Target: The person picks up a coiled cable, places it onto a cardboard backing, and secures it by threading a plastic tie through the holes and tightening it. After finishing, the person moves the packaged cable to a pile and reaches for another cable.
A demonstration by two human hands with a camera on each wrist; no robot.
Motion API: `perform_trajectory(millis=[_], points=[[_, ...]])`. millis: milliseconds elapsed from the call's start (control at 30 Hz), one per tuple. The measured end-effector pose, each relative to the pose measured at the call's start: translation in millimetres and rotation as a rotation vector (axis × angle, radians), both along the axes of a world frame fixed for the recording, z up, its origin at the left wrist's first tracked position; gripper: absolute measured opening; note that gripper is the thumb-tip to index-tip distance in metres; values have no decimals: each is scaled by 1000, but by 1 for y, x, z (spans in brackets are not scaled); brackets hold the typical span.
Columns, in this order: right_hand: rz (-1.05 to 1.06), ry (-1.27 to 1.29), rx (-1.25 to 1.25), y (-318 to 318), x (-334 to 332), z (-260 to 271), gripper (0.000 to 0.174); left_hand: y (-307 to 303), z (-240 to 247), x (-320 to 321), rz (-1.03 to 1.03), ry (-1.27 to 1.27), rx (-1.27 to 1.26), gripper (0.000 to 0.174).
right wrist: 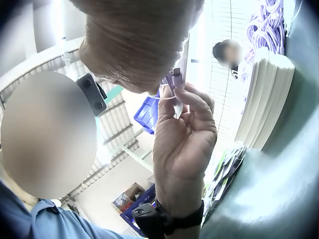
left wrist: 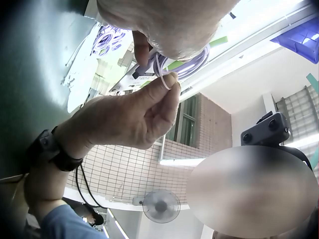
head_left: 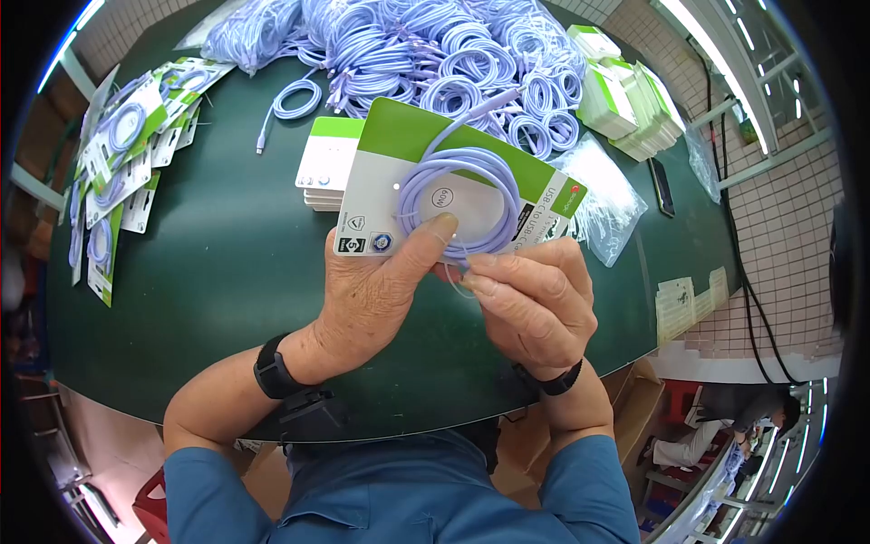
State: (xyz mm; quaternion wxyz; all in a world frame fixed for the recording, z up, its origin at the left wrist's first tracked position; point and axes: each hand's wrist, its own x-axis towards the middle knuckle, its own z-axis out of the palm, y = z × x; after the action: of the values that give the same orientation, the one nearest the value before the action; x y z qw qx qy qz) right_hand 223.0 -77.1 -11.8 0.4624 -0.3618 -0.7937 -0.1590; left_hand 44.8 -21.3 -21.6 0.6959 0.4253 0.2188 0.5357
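Note:
My left hand (head_left: 372,295) grips a green and white cable card (head_left: 385,145), its thumb pressing a coiled lilac USB-C cable (head_left: 507,181) against the printed front. Below that thumb, my right hand (head_left: 541,304) pinches a thin clear plastic tie (head_left: 459,286), which loops at the lower edge of the coil. The same tie (left wrist: 160,74) arcs up from the right fingertips in the left wrist view. In the right wrist view a cable plug (right wrist: 177,77) shows by the left fingertips; the card is mostly hidden there behind my hands.
A large heap of coiled lilac cables (head_left: 390,54) covers the far side of the green table (head_left: 227,299). Carded cables (head_left: 127,136) lie at left. Stacked cards stand behind the held card (head_left: 326,163) and at right (head_left: 648,113), near a bag of ties (head_left: 603,199) and a phone (head_left: 661,188).

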Motion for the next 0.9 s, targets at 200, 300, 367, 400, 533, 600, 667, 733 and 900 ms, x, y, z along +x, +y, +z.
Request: perform_trajectory(millis=[200, 300, 367, 400, 533, 600, 667, 733, 900], points=[[0, 85, 0, 2, -3, 0, 35, -1, -3, 1, 39, 16, 93, 29], [14, 90, 39, 6, -2, -5, 38, -1, -2, 1, 38, 25, 99, 29], [20, 93, 58, 6, -1, -5, 40, -1, -3, 1, 33, 18, 99, 29], [14, 85, 30, 4, -1, -4, 38, -1, -3, 1, 31, 15, 98, 28], [-10, 67, -40, 2, -2, 1, 36, -1, -4, 0, 24, 58, 93, 26], [-32, 60, -69, 4, -3, 3, 36, -2, -6, 0, 5, 62, 85, 26], [-16, 99, -94, 7, -5, 0, 36, -2, -8, 0, -32, 71, 69, 24], [16, 179, -139, 10, -7, -4, 35, -3, -13, -1, -35, 78, 79, 24], [9, 121, -118, 13, -7, -2, 33, 1, -18, -2, -11, 120, 124, 21]])
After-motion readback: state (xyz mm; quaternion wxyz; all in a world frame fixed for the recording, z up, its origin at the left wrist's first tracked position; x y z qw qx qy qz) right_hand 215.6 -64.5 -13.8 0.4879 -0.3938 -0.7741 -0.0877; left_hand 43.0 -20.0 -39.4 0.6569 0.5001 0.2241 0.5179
